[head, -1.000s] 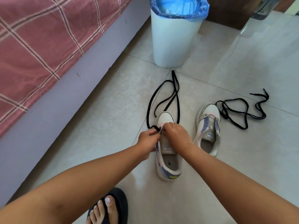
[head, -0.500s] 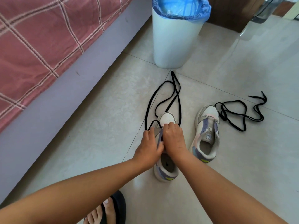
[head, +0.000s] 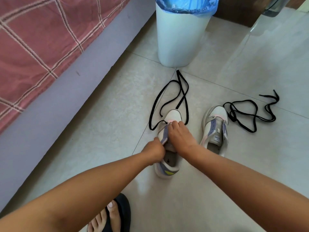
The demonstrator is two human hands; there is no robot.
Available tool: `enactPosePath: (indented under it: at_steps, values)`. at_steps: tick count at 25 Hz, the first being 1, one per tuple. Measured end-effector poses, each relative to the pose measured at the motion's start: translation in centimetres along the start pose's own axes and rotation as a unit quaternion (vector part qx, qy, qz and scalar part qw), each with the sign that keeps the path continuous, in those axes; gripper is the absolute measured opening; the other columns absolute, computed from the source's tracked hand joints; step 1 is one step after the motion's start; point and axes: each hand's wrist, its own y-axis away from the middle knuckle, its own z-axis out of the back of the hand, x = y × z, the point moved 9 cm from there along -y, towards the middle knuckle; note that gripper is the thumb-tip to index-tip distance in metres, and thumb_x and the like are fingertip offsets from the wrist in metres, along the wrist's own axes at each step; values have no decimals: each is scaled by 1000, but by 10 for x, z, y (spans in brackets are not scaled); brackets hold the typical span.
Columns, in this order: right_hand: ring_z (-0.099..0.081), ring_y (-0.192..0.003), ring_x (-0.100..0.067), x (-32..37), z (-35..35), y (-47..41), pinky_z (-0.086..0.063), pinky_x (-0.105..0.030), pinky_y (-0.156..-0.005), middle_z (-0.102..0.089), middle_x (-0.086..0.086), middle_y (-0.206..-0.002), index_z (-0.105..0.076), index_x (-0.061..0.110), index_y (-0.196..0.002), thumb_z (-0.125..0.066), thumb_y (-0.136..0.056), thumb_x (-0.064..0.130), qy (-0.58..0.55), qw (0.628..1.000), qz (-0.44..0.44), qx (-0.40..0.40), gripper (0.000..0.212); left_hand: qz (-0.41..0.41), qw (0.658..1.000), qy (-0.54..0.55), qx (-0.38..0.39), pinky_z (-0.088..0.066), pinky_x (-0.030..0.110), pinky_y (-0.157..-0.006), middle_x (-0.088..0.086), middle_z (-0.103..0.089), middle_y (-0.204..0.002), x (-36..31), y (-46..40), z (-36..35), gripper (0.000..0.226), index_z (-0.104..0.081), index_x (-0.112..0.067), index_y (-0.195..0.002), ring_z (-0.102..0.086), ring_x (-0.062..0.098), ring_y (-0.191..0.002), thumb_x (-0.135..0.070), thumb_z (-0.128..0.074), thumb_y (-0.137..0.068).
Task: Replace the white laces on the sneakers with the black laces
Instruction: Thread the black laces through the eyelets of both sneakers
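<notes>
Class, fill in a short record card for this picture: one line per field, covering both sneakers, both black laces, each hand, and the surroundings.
Left sneaker: being laced, both hands on it
Right sneaker: no lace, untouched
First black lace: at left sneaker's front, looping over the floor
Second black lace: loose on the tiles beside the right sneaker
Left hand: grips the eyelet flap
Right hand: fingers curled at the front eyelets
Nearby: bin, bed

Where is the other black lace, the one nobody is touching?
The loose black lace lies in a tangle on the tiled floor, on the right of the head view, just past the toe of the right-hand sneaker.
</notes>
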Motion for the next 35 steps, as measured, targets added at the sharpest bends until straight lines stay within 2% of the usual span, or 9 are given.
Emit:
enactPosePath:
  at_steps: [5, 10, 14, 16, 20, 22, 24, 29, 35]
  values:
    - [-54, -59, -24, 9, 66, 42, -49, -30, -56, -60, -11, -70, -66, 2, -73, -46, -79, -5, -25, 957, 197, -212, 22, -2, 999, -47, -9, -50, 38, -70, 22, -53, -121, -6, -2, 16, 34, -37, -5, -125, -56, 37, -108, -4, -39, -91]
    - [-58, -65, -28, 45, 74, 98, -50, -36, -64, -64, -17, -80, -69, -6, -86, -30, -97, 1, -107, 901, 351, -230, 41, 29, 999, -26, 18, -52, 42, -85, 23, -56, -117, 2, 3, 15, 27, -41, -2, -119, -59, 34, -109, -8, -38, -92]
    - [-61, -75, -29, 4, 77, 71, -49, -35, -73, -64, -20, -83, -67, -9, -89, -44, -95, 3, -314, 916, 182, -172, 27, 42, 996, 31, 77, -42, 20, -41, 23, -64, -87, 6, 14, 4, 53, -27, 5, -133, -55, 15, -43, -22, -48, -93]
    - [-57, -78, -26, -31, 65, 48, -46, -32, -77, -61, -14, -85, -65, -5, -93, -53, -92, 2, -441, 891, 28, -102, 14, -60, 997, -36, 36, -41, 25, -50, 17, -63, -99, -10, 18, 24, 81, -2, -6, -148, -55, 15, -58, -36, -53, -93]
    - [-51, -65, -1, -48, 62, 32, -44, -24, -69, -57, 8, -77, -65, 11, -92, -57, -93, 13, -473, 880, -31, -6, 9, -407, 892, -27, -197, -42, 14, -74, 6, -48, -112, -65, 69, 83, 38, -54, -9, -124, -51, 8, -80, -18, -64, -88]
    - [-54, -65, 0, -50, 74, 26, -46, -22, -67, -57, 13, -75, -65, 17, -89, -59, -92, 15, -468, 884, -9, -12, 7, -456, 845, -6, -278, -42, 16, -71, 11, -53, -104, -70, 83, 98, 17, -67, -2, -102, -53, 12, -81, -8, -64, -87]
    - [-56, -59, -1, -56, 78, 23, -49, -18, -62, -61, 12, -67, -65, 20, -80, -62, -89, 11, -556, 830, -35, -39, 13, -402, 872, 118, -255, -46, 17, -64, 4, -62, -87, -64, 74, 106, 7, -70, -7, -90, -58, 10, -72, -9, -64, -87]
    - [-67, -60, -16, -63, 42, 25, -56, -21, -61, -68, -4, -65, -68, 4, -81, -67, -79, -4, -831, 520, -199, -23, 8, -213, 896, 374, -110, -56, 26, -64, 3, -68, -71, -45, 40, 85, 14, -70, -19, -81, -61, 9, -61, -16, -60, -91]
    - [-66, -61, -13, -57, 35, 25, -55, -19, -61, -69, -3, -65, -69, 6, -82, -70, -77, -1, -832, 510, -220, -8, 8, -228, 913, 320, -114, -50, 17, -55, -8, -66, -64, -49, 41, 82, 24, -68, -30, -74, -60, 4, -56, -14, -60, -91]
